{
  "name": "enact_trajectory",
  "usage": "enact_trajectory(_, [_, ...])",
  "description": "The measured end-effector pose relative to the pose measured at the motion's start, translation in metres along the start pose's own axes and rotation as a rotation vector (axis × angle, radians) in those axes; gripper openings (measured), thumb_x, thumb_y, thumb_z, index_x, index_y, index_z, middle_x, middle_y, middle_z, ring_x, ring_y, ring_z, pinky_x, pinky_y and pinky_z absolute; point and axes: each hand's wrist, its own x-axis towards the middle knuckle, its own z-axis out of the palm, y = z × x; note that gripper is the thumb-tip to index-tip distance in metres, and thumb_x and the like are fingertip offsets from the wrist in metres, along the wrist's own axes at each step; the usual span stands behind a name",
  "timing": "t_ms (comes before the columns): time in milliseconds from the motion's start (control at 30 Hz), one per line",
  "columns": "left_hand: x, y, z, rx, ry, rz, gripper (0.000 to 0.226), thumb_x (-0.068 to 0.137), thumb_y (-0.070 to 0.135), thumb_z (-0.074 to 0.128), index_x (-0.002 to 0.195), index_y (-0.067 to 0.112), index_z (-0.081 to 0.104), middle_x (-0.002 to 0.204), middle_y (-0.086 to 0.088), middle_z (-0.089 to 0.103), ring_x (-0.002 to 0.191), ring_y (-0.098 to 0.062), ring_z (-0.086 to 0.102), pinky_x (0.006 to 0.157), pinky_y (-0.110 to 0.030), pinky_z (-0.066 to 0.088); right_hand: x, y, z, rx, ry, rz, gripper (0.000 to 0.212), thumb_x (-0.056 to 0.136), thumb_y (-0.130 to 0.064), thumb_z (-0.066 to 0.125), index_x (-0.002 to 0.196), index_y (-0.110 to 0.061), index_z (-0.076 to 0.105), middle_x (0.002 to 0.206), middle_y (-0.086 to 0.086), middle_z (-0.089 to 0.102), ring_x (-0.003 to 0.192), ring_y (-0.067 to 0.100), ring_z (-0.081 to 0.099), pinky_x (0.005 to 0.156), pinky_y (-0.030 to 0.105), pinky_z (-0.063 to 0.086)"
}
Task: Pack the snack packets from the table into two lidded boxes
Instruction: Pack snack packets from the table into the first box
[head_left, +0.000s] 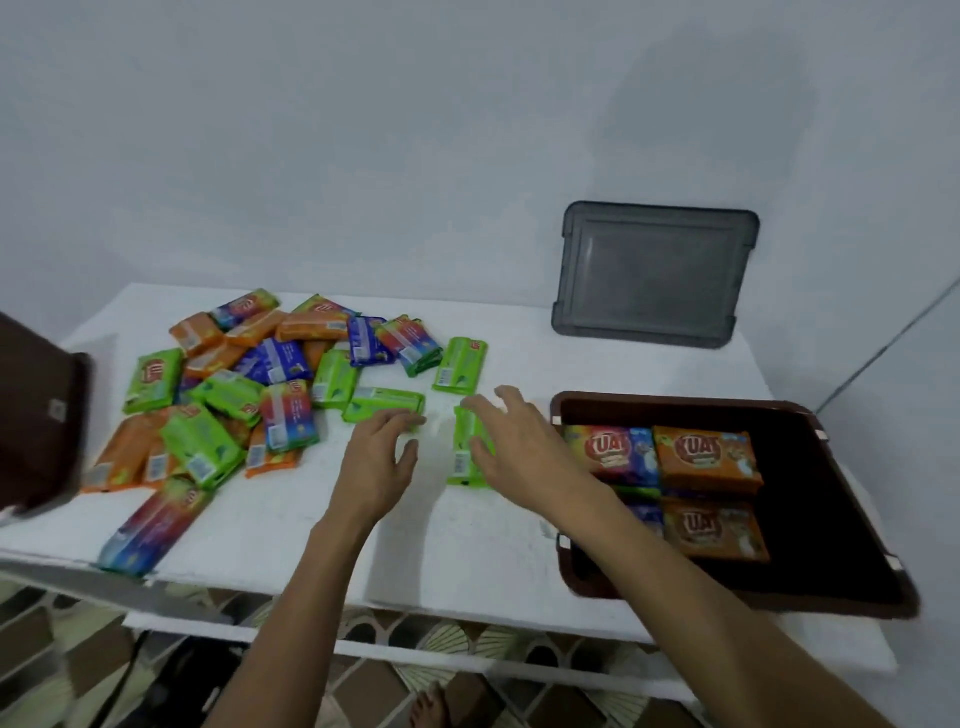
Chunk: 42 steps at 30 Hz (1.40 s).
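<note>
Head view: on the white tabletop (467, 545), the loose heap of orange, blue and green foil snack packets (228, 395) lies left. The left hand (382, 457), fingers spread, touches one flat green packet (384, 402) lying crosswise. The right hand (511, 441), also spread, covers an upright-lying green packet (465, 457), nearer the open brown plastic box (831, 519). A grey lid (654, 275) leans on the pale wall.

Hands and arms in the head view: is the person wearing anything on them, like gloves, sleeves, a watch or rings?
Nothing that shows. The left hand and right hand are bare, with no gloves, and no rings can be made out. Both forearms are uncovered from the wrist down to the bottom edge of the picture, with no sleeve, watch or band in view. Any sleeve would sit higher up, out of frame.
</note>
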Motion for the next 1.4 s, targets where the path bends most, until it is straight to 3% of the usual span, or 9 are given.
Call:
enact_trajectory(133, [0.036,-0.049,-0.010,0.160,-0.151,0.038,0.042,0.083,0.009,0.064,0.124,0.018,0.062,0.133,-0.010,0.056,0.123,-0.033,0.048,0.101,-0.041,0.038,0.033,-0.019,0.042,-0.053,-0.342,0.207,0.051,0.102,-0.032,0.038,0.149,-0.037,0.020,0.159,0.020,-0.012,0.139,0.052,0.016,0.106,0.053,0.036])
enact_trajectory(333, [0.079,-0.079,-0.007,0.336,-0.492,0.146,0.062,0.091,0.028,0.056,0.148,0.031,0.031,0.159,0.001,0.022,0.145,-0.028,0.017,0.115,-0.047,0.018,0.043,-0.019,0.055,-0.171,-0.619,0.268,0.043,0.103,-0.032,0.035,0.146,-0.029,0.036,0.158,0.023,-0.014,0.141,0.051,0.012,0.110,0.046,0.029])
enact_trajectory(500, [0.089,-0.084,-0.004,0.306,-0.476,0.217,0.062,0.089,0.028,0.059,0.145,0.033,0.034,0.151,-0.001,0.035,0.139,-0.027,0.026,0.110,-0.045,0.024,0.045,-0.011,0.066,-0.161,-0.491,0.231,0.035,0.092,-0.016,0.053,0.126,-0.022,0.045,0.153,0.021,0.011,0.127,0.049,0.032,0.092,0.047,0.044])
enact_trajectory(667, [0.089,-0.069,-0.020,0.290,-0.502,0.260,0.075,0.079,0.046,0.070,0.143,0.043,0.031,0.124,-0.002,0.046,0.109,-0.021,0.045,0.090,-0.038,0.045,0.049,-0.011,0.051,-0.183,-0.046,0.188,0.048,0.087,0.006,0.045,0.124,-0.023,0.037,0.103,0.009,0.052,0.084,0.029,0.048,0.061,0.035,0.037])
enact_trajectory(900, [0.057,-0.009,-0.047,-0.100,-0.113,0.270,0.052,0.077,0.037,0.066,0.128,0.040,0.053,0.123,0.001,0.048,0.100,-0.012,0.053,0.077,-0.030,0.049,0.011,0.007,-0.026,0.316,0.199,0.139,0.026,0.094,-0.007,0.052,0.114,-0.024,0.047,0.088,0.007,0.065,0.051,0.013,0.055,0.042,0.027,0.046])
enact_trajectory(1000, [0.041,0.032,-0.050,-0.447,-0.004,0.149,0.041,0.080,0.024,0.066,0.120,0.031,0.057,0.124,0.005,0.050,0.097,-0.004,0.059,0.074,-0.024,0.054,-0.020,0.023,-0.056,0.506,0.238,0.172,0.036,0.095,-0.007,0.051,0.119,-0.034,0.053,0.091,0.009,0.067,0.059,0.028,0.063,0.052,0.040,0.056])
enact_trajectory(1167, [0.022,0.090,-0.040,-0.890,0.102,-0.054,0.042,0.084,-0.010,0.059,0.118,0.014,0.054,0.116,-0.004,0.062,0.099,-0.018,0.067,0.079,-0.030,0.058,-0.068,0.062,-0.088,0.636,0.226,0.212,0.029,0.097,-0.009,0.054,0.116,-0.028,0.062,0.109,0.004,0.066,0.081,0.018,0.072,0.067,0.036,0.061])
enact_trajectory(1267, [0.008,0.117,-0.027,-1.037,0.058,-0.111,0.043,0.086,-0.013,0.057,0.120,0.013,0.053,0.122,-0.008,0.062,0.102,-0.019,0.067,0.085,-0.034,0.057,-0.098,0.084,-0.098,0.795,0.149,0.267,0.027,0.096,-0.008,0.055,0.117,-0.022,0.062,0.115,0.003,0.064,0.087,0.020,0.073,0.066,0.030,0.061])
enact_trajectory(1400, [-0.012,0.145,-0.004,-1.125,0.003,-0.150,0.041,0.087,-0.013,0.057,0.121,0.010,0.052,0.122,-0.012,0.062,0.103,-0.022,0.066,0.087,-0.036,0.056,-0.126,0.110,-0.096,0.941,0.031,0.321,0.032,0.095,0.001,0.052,0.118,-0.019,0.064,0.118,0.005,0.063,0.097,0.023,0.071,0.070,0.040,0.061])
